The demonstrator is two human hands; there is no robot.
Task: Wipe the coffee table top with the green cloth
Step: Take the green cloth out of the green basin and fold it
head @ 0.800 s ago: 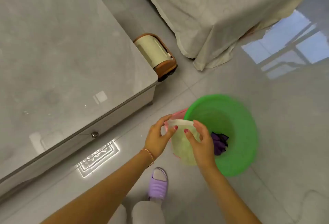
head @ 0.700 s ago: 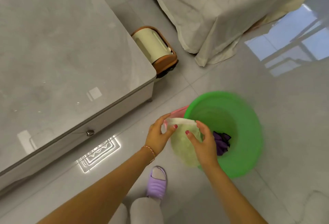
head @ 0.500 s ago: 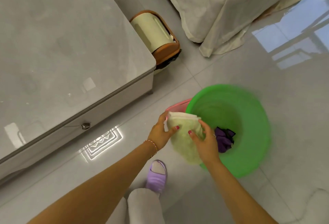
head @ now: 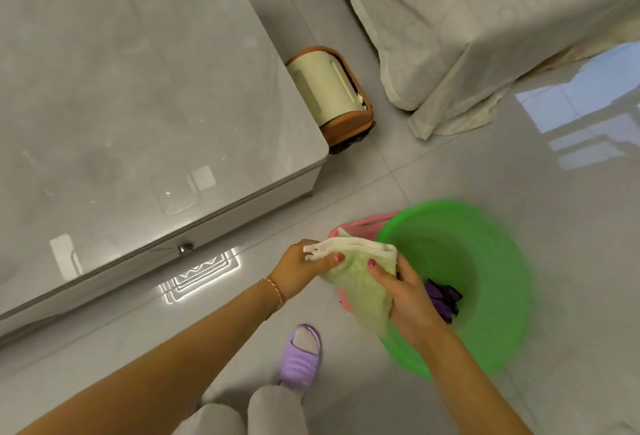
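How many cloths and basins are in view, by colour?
Green cloth, held in both hands: 1
Purple cloth, in the green basin: 1
Green basin: 1
Pink basin, mostly hidden behind: 1
Total: 4

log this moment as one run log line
stage: cloth prep | left hand + right hand: holding green cloth above basin | coffee table: not yet wiped

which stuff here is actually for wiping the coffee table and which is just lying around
For the job:
green cloth, held by the left hand and the right hand
coffee table

Just lying about:
green basin
purple cloth inside the basin
pink basin behind it
bin
covered sofa
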